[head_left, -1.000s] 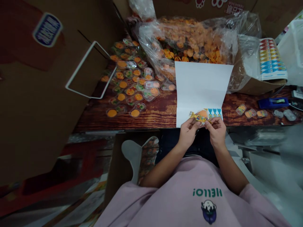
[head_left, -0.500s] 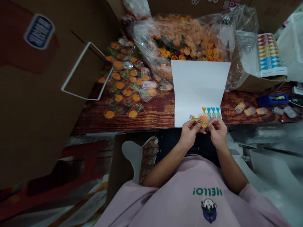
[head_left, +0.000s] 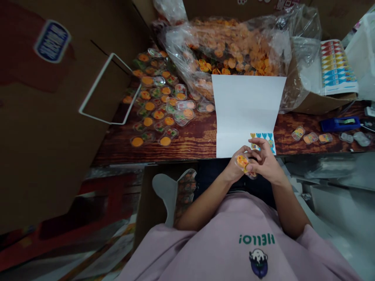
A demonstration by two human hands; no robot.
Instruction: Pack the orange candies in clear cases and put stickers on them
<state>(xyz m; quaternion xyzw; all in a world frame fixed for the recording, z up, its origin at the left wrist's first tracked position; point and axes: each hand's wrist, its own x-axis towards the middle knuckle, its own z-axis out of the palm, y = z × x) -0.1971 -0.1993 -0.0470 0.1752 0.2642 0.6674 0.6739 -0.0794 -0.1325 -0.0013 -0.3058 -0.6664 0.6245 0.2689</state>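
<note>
Above my lap, at the table's front edge, a small clear plastic pack point(head_left: 242, 160) with orange contents is tilted between my hands. My left hand point(head_left: 232, 170) is closed on it from the left, its fingers partly hidden behind. My right hand point(head_left: 268, 166) has its thumb pressed on the pack's lower end, where a strip of yellow shows. Its index finger is raised and curved, and its other fingers curl behind the pack. Just beyond the hands, yellow and blue candy-shaped stickers point(head_left: 270, 145) sit on the lower part of a folded white sheet point(head_left: 249, 101).
Many similar packs point(head_left: 165, 141) lie at the left of the table. Behind the sheet is a big clear bag point(head_left: 234, 47) of orange pieces. To the right are a carton with sticker sheets point(head_left: 336, 66), a blue tape dispenser point(head_left: 340, 124) and several small packs point(head_left: 310, 137).
The pack has come down toward my lap and turned over in my hands. My right hand has shifted over it, with its index finger now raised. The yellow sticker's loose end no longer shows.
</note>
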